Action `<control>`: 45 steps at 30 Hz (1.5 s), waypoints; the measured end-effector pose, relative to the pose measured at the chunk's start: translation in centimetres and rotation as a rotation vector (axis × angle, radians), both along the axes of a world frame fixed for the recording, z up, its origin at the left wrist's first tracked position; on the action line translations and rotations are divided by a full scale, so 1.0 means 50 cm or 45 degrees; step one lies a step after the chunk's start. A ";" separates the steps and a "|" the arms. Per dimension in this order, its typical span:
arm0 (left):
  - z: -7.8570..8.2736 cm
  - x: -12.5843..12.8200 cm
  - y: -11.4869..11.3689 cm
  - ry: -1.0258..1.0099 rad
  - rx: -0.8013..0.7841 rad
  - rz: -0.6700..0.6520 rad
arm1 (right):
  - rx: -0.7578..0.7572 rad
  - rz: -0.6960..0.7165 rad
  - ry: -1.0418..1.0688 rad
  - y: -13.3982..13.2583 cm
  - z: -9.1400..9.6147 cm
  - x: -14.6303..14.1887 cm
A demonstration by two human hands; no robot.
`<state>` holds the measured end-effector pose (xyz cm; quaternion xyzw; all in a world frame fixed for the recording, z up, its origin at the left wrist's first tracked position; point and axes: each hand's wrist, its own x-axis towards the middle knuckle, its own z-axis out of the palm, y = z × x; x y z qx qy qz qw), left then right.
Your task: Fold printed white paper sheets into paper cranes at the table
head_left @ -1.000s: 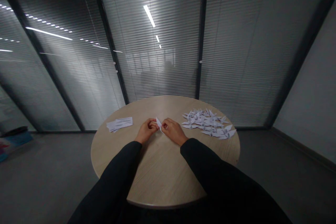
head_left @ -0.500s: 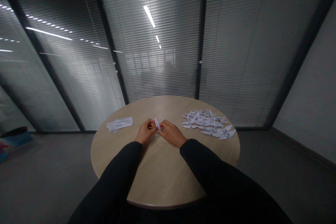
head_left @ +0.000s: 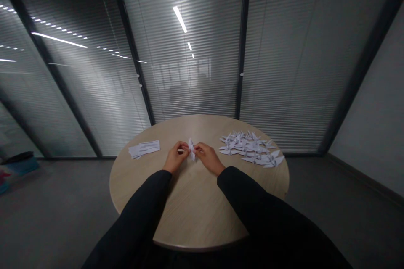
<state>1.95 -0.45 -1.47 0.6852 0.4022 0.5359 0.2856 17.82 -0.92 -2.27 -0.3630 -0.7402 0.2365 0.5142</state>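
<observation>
A small white folded paper crane [head_left: 191, 149] is held upright between my two hands above the middle of the round wooden table [head_left: 195, 210]. My left hand [head_left: 176, 155] pinches its left side with thumb and fingertips. On the other side, my right hand [head_left: 208, 156] pinches it the same way. Fingertips cover part of the folds. To the right lies a spread of several finished white paper cranes [head_left: 252, 148], close together. A few flat white paper sheets [head_left: 144, 149] overlap on the table left of my left hand.
Beyond the table stands a glass partition with blinds [head_left: 195, 92] and dark frames. A blue bin [head_left: 21, 164] is on the floor at the far left. A plain wall [head_left: 375, 126] rises at the right.
The folded paper has turned and now stands more upright, with its lower point showing. My right fingers have drawn slightly closer together at its side. The other papers have stayed put.
</observation>
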 end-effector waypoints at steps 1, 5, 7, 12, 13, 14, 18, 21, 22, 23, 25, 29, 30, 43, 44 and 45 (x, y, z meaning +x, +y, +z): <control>0.001 0.001 -0.002 -0.006 0.000 0.012 | -0.034 0.026 0.043 0.001 -0.002 -0.001; 0.002 0.003 -0.006 0.008 -0.040 0.015 | -0.122 0.119 0.146 0.004 -0.008 -0.003; 0.002 0.003 -0.006 0.023 -0.058 -0.005 | -0.141 0.139 0.174 0.006 -0.010 -0.004; -0.001 0.000 -0.002 0.042 -0.077 -0.050 | -0.176 0.150 0.226 0.011 -0.011 -0.005; -0.002 -0.001 -0.001 0.048 -0.076 -0.046 | -0.179 0.142 0.219 0.011 -0.011 -0.005; -0.002 -0.001 0.000 0.054 -0.073 -0.040 | -0.177 0.125 0.203 0.011 -0.010 -0.005; 0.000 0.000 -0.003 0.095 -0.026 -0.045 | -0.118 0.023 0.089 0.002 -0.003 -0.004; 0.004 0.001 -0.008 0.107 0.033 -0.061 | -0.082 0.038 0.058 -0.003 0.001 -0.002; 0.005 0.001 -0.009 0.105 0.045 -0.065 | -0.084 0.054 0.066 -0.002 0.002 -0.001; 0.006 0.001 -0.010 0.099 0.050 -0.070 | -0.094 0.068 0.083 -0.001 0.002 0.000; 0.006 -0.001 -0.008 0.069 0.037 -0.090 | -0.128 0.093 0.136 0.004 0.002 0.003; 0.001 -0.004 0.004 -0.116 -0.036 -0.182 | -0.248 0.234 0.262 0.010 -0.001 0.005; 0.000 -0.004 0.006 -0.162 -0.057 -0.200 | -0.283 0.283 0.288 0.010 -0.001 0.004; 0.021 0.002 -0.021 -0.013 0.019 -0.189 | -0.412 0.391 0.348 0.003 0.000 0.000; 0.023 0.002 -0.023 0.011 0.022 -0.188 | -0.422 0.393 0.351 0.002 0.000 0.000; 0.023 0.001 -0.024 0.029 0.023 -0.189 | -0.429 0.396 0.354 0.002 0.000 0.000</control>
